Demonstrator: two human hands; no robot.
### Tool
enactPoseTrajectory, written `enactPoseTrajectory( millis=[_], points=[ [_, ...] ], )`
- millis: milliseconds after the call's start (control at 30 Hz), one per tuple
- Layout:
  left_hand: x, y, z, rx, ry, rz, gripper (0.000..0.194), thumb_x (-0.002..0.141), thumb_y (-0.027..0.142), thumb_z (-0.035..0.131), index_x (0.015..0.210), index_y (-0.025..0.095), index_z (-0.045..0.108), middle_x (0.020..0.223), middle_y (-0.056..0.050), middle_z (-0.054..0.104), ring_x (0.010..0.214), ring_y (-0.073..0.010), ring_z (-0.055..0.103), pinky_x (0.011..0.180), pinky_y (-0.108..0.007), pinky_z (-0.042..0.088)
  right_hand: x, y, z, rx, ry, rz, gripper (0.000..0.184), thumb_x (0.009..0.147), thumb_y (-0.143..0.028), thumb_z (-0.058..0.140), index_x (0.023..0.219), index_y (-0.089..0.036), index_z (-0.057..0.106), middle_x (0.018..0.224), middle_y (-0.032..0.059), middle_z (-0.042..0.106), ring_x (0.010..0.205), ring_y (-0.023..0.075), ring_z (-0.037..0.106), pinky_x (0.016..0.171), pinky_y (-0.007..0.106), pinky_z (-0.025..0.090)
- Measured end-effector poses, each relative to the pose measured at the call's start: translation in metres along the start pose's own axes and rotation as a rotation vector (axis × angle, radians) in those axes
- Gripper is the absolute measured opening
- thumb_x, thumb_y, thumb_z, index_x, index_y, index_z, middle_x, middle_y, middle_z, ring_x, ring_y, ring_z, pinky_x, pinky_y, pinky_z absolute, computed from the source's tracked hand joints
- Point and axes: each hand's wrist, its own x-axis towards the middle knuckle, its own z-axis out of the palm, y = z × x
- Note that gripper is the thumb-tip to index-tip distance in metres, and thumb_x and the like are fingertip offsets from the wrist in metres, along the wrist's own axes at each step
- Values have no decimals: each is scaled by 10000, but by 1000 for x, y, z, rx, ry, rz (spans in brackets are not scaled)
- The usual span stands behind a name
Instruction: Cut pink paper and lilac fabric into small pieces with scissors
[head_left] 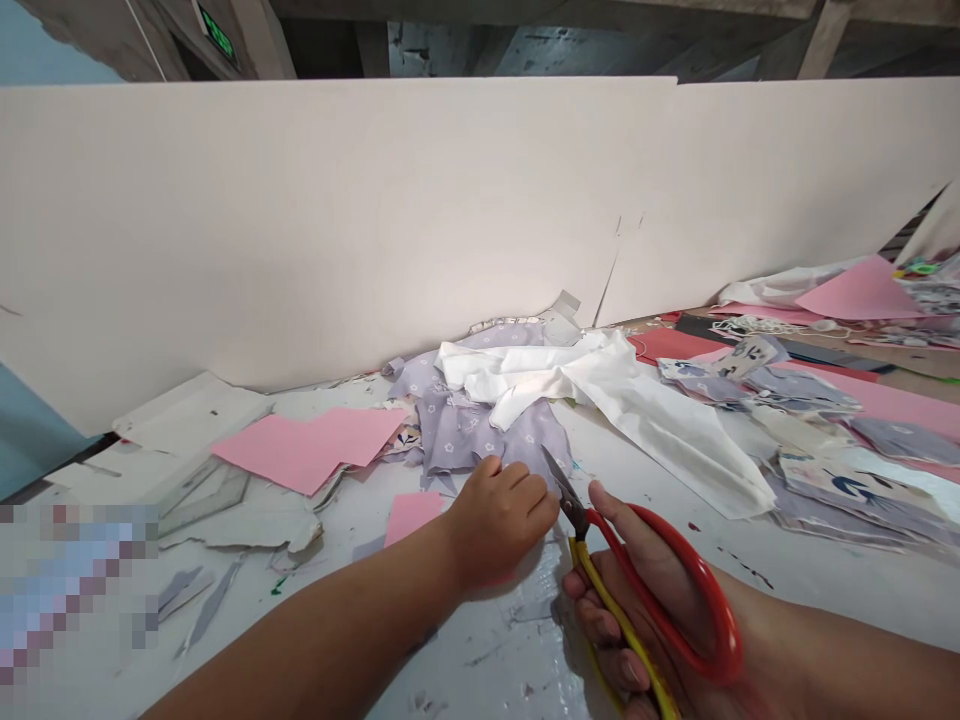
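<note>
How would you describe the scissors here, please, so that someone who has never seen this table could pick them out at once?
Behind the work table stands a tall white board. In front of it lies crumpled lilac floral fabric, and at that fabric's near edge the right hand grips scissors, the only pair in view, with one red handle and one yellow.

Our left arm point(315, 625) reached in from the lower left and ran diagonally up to our left hand point(499, 522), which lay knuckles up, bunched tightly and bent downward at the front. Our right arm point(840, 670) came in from the lower right, ending in our right hand point(637, 600), turned on its side with its fingers point(604, 640) curled and its thumb point(606, 505) raised. The two hands were just beside each other, not touching.
</note>
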Motion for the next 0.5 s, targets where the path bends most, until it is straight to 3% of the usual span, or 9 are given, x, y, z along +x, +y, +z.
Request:
enactPoseTrajectory(
  millis=[267, 500],
  points=[
    [0, 0, -2, 2, -10, 5, 97, 741, 120, 393, 766, 171, 472, 648, -14, 449, 623, -150, 385, 547, -304, 186, 7, 4, 4, -15, 35, -33, 468, 747, -636, 302, 616, -196, 391, 392, -64, 398, 277, 75, 345, 366, 243, 428],
    [1, 0, -2, -2, 0, 9, 95, 740, 108, 398, 755, 170, 469, 638, -9, 445, 618, -146, 377, 543, -301, 183, 5, 8, 13, 33, 129, -76, 464, 780, -606, 275, 584, -197, 375, 317, -78, 334, 221, 68, 284, 282, 207, 373]
  ],
)
